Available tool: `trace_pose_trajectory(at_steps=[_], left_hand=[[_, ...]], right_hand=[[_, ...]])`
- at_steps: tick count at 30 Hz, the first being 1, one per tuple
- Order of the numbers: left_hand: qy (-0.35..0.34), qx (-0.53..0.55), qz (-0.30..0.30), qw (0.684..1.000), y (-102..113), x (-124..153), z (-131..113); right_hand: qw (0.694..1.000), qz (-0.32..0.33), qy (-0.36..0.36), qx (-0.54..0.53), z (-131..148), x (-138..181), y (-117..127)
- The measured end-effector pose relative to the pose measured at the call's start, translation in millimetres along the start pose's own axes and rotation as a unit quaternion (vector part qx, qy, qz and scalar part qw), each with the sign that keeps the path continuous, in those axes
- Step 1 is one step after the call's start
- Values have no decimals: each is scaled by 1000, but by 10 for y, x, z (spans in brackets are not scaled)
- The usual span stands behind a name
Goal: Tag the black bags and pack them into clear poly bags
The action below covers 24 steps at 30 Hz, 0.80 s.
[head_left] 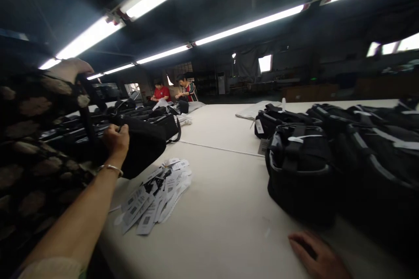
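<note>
Tabletop (222,209) stretches wide between left hand (116,139) (gripping black bag (144,144)) and flat-open right hand (316,255).

Bag (144,144): the matt black cloth you grip.
Tags (157,196): your smooth printed paper.
Table (222,209): pale, matt.
Bangle (110,168): shiny metal on your wrist.

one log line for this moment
left hand: grips black fabric bag | right hand: flat on white table | nearby: white paper tags

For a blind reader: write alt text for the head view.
The left hand grips a black bag beside a pile of paper tags on a white table; the right hand rests flat near more black bags.
</note>
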<state>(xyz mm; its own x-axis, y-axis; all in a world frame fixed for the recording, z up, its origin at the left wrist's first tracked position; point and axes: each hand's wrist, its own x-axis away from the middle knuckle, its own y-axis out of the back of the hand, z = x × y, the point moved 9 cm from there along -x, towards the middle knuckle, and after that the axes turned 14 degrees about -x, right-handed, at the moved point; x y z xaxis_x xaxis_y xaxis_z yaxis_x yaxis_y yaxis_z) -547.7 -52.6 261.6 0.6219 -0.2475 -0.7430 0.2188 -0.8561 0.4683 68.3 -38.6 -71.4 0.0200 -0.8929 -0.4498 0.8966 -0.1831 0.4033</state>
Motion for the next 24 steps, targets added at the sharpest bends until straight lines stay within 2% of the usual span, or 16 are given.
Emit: trace_pose_trajectory(at_steps=[3,6,9,12,14,16,19,22,24], left_hand=[[-50,72,-42,995,464,255,-612],[-163,173,-69,969,1088,898,-1277],[-284,261,-61,921,1646,1916,-1737],[-368,348,38,861,1854,3103,-1956],[-404,395,132,815,1867,3850,-2035],[-444,422,179,770,1951,4447,-2106],[-472,445,207,732,2147,4927,-2237],[-478,477,231,700,2359,5103,-2387],[-475,497,258,679,2434,5169,-2430]], right_hand=[[1000,6,-18,-21,236,9,18],[990,-19,-77,-114,387,30,115],[953,-73,-103,-276,588,148,384],[915,-46,-51,-398,979,377,701],[923,-11,-15,-385,1234,595,926],[949,4,2,-317,1407,823,1137],[978,-20,-7,-210,1541,1067,1422],[986,-55,-19,-158,1633,1125,1652],[991,-49,2,-122,1727,1082,1754]])
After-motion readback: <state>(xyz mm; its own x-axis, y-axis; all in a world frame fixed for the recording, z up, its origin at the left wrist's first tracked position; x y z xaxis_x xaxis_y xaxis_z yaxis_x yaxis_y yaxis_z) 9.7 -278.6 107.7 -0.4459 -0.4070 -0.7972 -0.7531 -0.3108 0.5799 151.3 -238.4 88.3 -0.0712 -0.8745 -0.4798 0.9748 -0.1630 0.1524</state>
